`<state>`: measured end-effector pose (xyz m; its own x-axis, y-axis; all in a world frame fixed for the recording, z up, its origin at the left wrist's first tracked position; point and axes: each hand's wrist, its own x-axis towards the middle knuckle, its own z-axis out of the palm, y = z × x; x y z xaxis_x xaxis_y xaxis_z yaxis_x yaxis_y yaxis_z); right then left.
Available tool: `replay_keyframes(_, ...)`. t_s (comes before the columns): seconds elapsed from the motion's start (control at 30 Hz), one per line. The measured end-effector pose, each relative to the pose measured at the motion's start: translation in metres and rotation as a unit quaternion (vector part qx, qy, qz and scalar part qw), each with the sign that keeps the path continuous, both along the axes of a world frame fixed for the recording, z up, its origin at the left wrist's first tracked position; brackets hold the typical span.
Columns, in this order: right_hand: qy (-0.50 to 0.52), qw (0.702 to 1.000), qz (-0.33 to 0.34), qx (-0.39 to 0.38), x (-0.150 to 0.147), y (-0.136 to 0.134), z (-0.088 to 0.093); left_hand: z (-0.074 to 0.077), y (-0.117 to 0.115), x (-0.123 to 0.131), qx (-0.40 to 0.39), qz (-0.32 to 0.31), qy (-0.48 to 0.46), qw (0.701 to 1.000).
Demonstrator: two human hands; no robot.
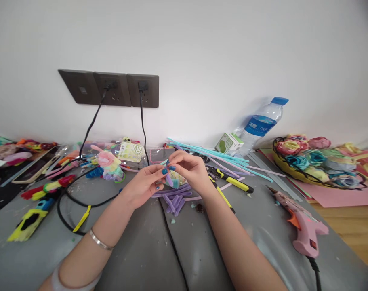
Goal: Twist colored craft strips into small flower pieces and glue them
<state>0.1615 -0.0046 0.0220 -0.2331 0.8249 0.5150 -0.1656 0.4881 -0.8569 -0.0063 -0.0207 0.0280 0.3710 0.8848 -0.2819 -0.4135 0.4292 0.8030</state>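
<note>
My left hand [146, 184] and my right hand [190, 169] meet above the middle of the grey table. Both are closed, with fingertips pinched on a short purple fuzzy stem [169, 180] that hangs between them. A bit of light teal shows at the fingertips. Just below and behind the hands lies a pile of bent purple stems [174, 202]. Long light blue stems [214, 152] lie behind my right hand, and yellow-and-black pliers [235, 182] are to its right. A pastel fuzzy figure [106, 161] stands left of my left hand.
A pink glue gun [305, 226] rests at the right, its cord running to the front. Behind are a water bottle [259, 125], a small green-and-white box [229, 142] and a basket of paper flowers [277, 163]. Black cables [171, 238] cross the grey table [135, 250]; colourful fuzzy pieces [29, 224] lie left.
</note>
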Motion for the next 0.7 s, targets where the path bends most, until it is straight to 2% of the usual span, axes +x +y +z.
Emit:
replay_keyframes(0.23,-0.017,1.0,0.004,0.009,-0.001,-0.001,-0.001,0.001,0.001,0.0,-0.004,0.05,-0.012,0.999)
replay_keyframes(0.43,-0.029,0.999,-0.043,0.015,-0.004,-0.001,-0.006,0.002,0.0,0.003,-0.022,0.092,-0.004,0.996)
replay_keyframes(0.7,-0.066,0.993,-0.084,0.053,-0.007,-0.003,-0.006,-0.002,-0.001,0.01,0.0,0.163,-0.009,0.987)
